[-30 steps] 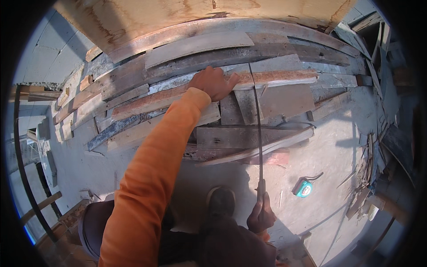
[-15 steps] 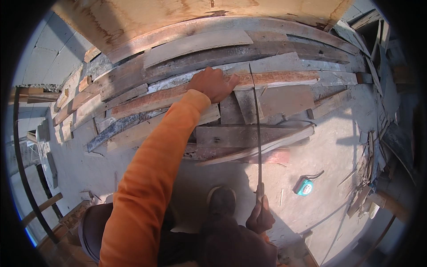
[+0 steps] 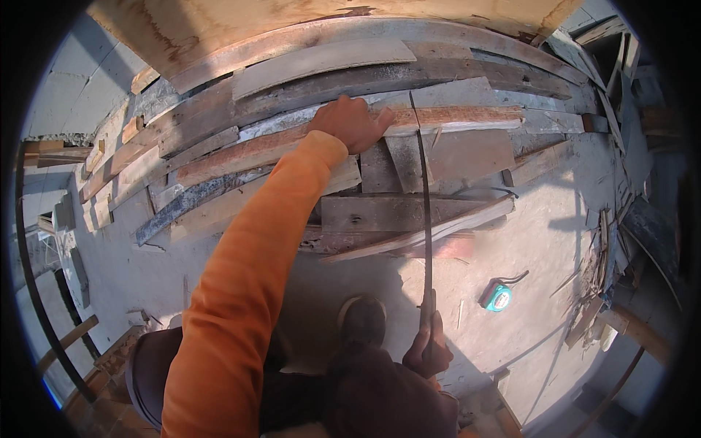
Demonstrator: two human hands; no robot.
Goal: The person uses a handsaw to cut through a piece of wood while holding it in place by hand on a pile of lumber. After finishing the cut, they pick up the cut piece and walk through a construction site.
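Note:
Gripped in my right hand (image 3: pixel 429 349), low and right of centre, is a handsaw (image 3: pixel 426 197), seen almost edge-on as a long dark blade. Its far end lies across a reddish, rough timber (image 3: pixel 467 117), with the tip showing just beyond it. My left hand (image 3: pixel 350 124), at the end of an orange sleeve, clasps that timber from above, left of the blade. The thumb points toward the saw, and the undersides of the fingers are hidden. Beneath the timber lie grey boards (image 3: pixel 471 158) and a plank (image 3: pixel 394 212).
Weathered planks (image 3: pixel 321 69) are piled in front of a plywood panel (image 3: pixel 350 14). A teal tape measure (image 3: pixel 499 298) lies on the concrete floor at right. Scrap wood (image 3: pixel 606 248) lines the right side. My shoe (image 3: pixel 363 319) stands below the pile.
The whole scene sits slightly higher in the picture. Both hands keep their hold, and the saw still crosses the timber at nearly the same spot.

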